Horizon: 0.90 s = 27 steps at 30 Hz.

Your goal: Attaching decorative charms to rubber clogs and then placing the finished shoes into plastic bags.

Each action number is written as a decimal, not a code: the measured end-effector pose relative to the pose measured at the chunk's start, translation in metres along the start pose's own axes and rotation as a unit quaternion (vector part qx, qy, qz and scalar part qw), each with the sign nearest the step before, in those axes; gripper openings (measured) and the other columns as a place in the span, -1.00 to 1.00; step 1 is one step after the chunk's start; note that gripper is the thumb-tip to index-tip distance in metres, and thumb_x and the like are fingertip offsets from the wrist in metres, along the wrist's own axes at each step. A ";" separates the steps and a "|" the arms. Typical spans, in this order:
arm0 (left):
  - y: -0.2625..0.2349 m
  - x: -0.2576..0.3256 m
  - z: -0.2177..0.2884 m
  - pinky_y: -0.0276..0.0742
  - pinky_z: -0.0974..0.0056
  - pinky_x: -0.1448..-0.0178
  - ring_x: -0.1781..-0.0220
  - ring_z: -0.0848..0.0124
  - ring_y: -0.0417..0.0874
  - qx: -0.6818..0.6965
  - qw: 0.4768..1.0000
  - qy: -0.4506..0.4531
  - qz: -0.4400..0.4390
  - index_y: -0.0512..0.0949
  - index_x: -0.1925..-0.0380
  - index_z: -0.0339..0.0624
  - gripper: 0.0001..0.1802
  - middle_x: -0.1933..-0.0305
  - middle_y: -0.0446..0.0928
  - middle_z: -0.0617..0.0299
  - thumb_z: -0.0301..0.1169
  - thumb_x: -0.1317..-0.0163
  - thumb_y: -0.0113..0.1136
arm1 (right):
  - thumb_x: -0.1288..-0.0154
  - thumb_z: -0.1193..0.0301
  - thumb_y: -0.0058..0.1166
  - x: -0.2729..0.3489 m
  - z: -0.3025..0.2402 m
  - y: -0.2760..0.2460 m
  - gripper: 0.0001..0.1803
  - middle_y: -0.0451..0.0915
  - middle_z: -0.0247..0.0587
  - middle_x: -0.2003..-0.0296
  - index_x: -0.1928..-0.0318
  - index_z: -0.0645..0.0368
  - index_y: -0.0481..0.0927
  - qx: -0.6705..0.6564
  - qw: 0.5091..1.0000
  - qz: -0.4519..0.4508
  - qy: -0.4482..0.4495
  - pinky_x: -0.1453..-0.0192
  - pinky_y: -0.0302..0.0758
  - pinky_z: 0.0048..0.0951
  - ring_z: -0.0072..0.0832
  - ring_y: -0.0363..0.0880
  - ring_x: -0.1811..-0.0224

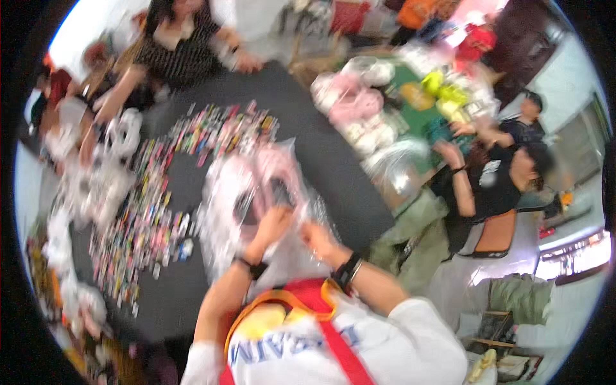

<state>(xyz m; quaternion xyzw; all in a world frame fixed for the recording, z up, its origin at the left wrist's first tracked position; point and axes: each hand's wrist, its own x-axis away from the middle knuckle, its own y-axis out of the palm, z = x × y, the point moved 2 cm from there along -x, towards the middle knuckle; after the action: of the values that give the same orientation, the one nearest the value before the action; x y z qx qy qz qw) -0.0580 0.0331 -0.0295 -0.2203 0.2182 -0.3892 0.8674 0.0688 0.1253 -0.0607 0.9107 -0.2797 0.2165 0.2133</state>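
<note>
- Your left grip (274, 224) is on the pink shoes (232, 179) in their clear plastic bag (221, 247), fingers curled near the opening of the right shoe; blur hides whether it pinches anything, so you cannot tell if it is clenched.
- Your right grip (320, 243) sits just beside it, at the bag's right side, fingers bent toward the plastic — released or grasping, you cannot tell.
- The shoes lie side by side, toes away from you, dark insides facing up, on the near part of the dark counter (356, 205), right in front of your body.
- To the bag's right, you have a strip of dark surface reaching to the counter's right edge, which slants down to a corner near your right forearm. More of it shows beyond the bag, toward the far edge.
- On your left, small colourful pieces (141, 234) spread in a curved band, close to the bag's far end and left side; dark surface shows inside the curve and nearer your left forearm.
- White bagged items (106, 199) crowd the counter's left edge.
- Across from you, a person in a dark striped top (176, 51) leans at the far edge.
- Well to the right — past a gap — a green table (405, 80) carries more pink and white shoes (356, 106).
</note>
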 end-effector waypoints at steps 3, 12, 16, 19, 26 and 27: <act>-0.008 -0.009 0.013 0.40 0.32 0.40 0.52 0.40 0.48 0.055 0.995 -0.052 -0.065 0.52 0.42 -0.31 -0.81 0.53 0.52 0.14 -0.38 -0.10 0.05 | -0.18 0.33 -0.09 -0.001 -0.010 0.000 -0.88 0.40 -0.45 0.58 0.48 0.00 0.43 -0.083 0.996 -0.017 0.041 0.47 0.27 -0.53 -0.63 0.33 0.54; -0.013 0.004 0.013 0.34 0.42 0.46 0.53 0.57 0.42 0.144 0.970 -0.168 -0.099 0.51 0.42 -0.34 -0.79 0.57 0.46 0.28 -0.37 -0.13 0.09 | -0.26 0.24 -0.07 0.007 -0.001 0.002 -0.85 0.44 -0.49 0.46 0.37 0.00 0.43 -0.087 0.996 0.004 0.036 0.37 0.30 -0.48 -0.66 0.35 0.46; -0.017 0.011 0.018 0.33 0.42 0.44 0.52 0.57 0.41 0.161 0.966 -0.175 -0.104 0.49 0.43 -0.34 -0.79 0.56 0.45 0.29 -0.36 -0.14 0.09 | -0.26 0.22 -0.06 0.010 0.005 0.001 -0.84 0.44 -0.48 0.44 0.36 -0.01 0.41 -0.077 0.996 0.003 0.052 0.36 0.30 -0.45 -0.65 0.35 0.42; -0.014 0.013 0.020 0.33 0.43 0.42 0.50 0.56 0.41 0.187 0.959 -0.184 -0.107 0.49 0.42 -0.33 -0.79 0.55 0.45 0.30 -0.35 -0.15 0.09 | -0.25 0.21 -0.06 0.009 0.006 -0.004 -0.84 0.44 -0.47 0.42 0.34 -0.01 0.41 -0.081 0.995 -0.006 0.058 0.34 0.29 -0.44 -0.64 0.34 0.40; -0.028 0.014 0.021 0.38 0.41 0.35 0.44 0.54 0.45 0.288 0.933 -0.178 -0.119 0.51 0.39 -0.31 -0.80 0.48 0.49 0.25 -0.36 -0.14 0.11 | -0.24 0.21 -0.06 0.009 0.004 -0.015 -0.83 0.43 -0.45 0.40 0.30 0.00 0.40 -0.079 0.994 -0.022 0.067 0.34 0.32 -0.44 -0.62 0.36 0.40; -0.035 0.017 0.020 0.38 0.41 0.35 0.44 0.54 0.45 0.289 0.933 -0.181 -0.118 0.51 0.39 -0.31 -0.80 0.48 0.49 0.25 -0.36 -0.14 0.11 | -0.24 0.21 -0.06 0.010 0.003 -0.019 -0.83 0.43 -0.45 0.40 0.30 0.00 0.40 -0.078 0.994 -0.024 0.070 0.34 0.32 -0.44 -0.62 0.36 0.40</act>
<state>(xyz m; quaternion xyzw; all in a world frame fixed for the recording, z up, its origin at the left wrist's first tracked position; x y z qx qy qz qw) -0.0573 0.0036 0.0024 -0.0515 -0.0921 -0.4880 0.8664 0.0891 0.1338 -0.0630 0.8803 -0.2583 0.2520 0.3080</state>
